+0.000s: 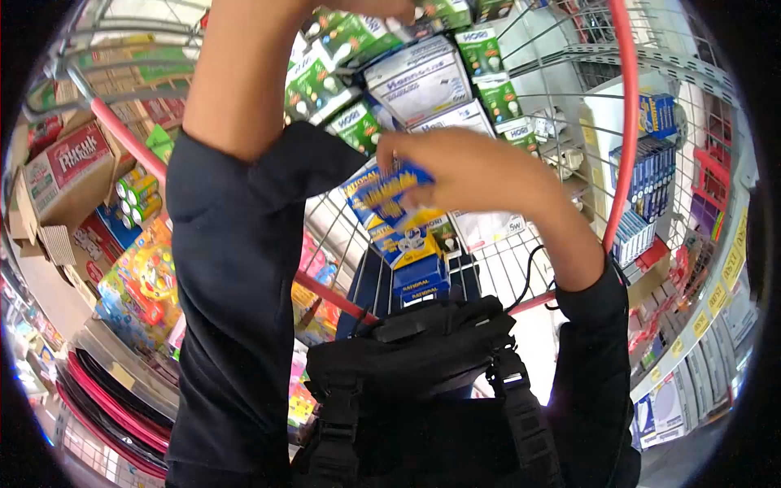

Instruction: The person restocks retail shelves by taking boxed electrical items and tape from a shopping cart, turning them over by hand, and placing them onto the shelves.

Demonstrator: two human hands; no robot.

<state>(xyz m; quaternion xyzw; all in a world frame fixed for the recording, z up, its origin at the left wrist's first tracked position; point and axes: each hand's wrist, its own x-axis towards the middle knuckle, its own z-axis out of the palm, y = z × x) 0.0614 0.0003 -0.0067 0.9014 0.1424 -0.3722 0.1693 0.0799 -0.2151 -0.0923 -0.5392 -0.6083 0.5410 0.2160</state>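
My right hand (468, 175) grips a blue-and-yellow cardboard box (386, 195), slightly blurred, over the near part of a wire shopping cart. More blue-and-yellow boxes (421, 276) are stacked just below it. My left hand (370, 6) reaches to the far end of the cart, mostly cut off by the top edge, and its grip is hidden. Close to it are green-and-white HORI light bulb boxes (313, 85). White boxes with blue print (419, 81) lie in the middle, with another row of green boxes (480, 53) on their right.
The cart's red rail (625, 122) runs along the right side. Open cardboard cartons (65, 175) and colourful packets (142, 281) stand on the left. Shelves on the right hold rows of blue boxes (647, 175) behind a yellow-tagged shelf edge (720, 293). A black bag (407, 350) hangs at my chest.
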